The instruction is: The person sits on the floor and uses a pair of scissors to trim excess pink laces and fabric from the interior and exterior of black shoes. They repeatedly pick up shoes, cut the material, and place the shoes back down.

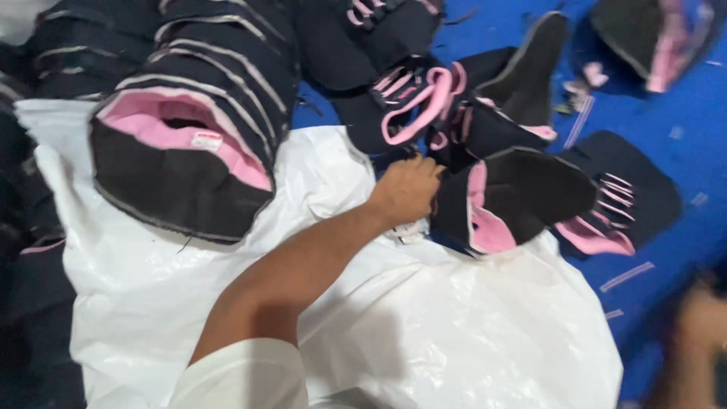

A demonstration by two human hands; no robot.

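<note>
White sleeve (pixel 242 375) nearest. Left hand (pixel 405 189) extends over white plastic sack (pixel 424 333), fingers curled on black shoe upper (pixel 522 197) with pink lining, lying at sack's far edge. Beyond, 1 stack of matching uppers (pixel 189 113) on sack; others on blue floor (pixel 681 136).

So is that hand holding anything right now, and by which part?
The left hand is closed at the edge of a black, pink-lined shoe upper beside the white plastic bag. The fingers are hidden, so the exact hold cannot be told.
</note>
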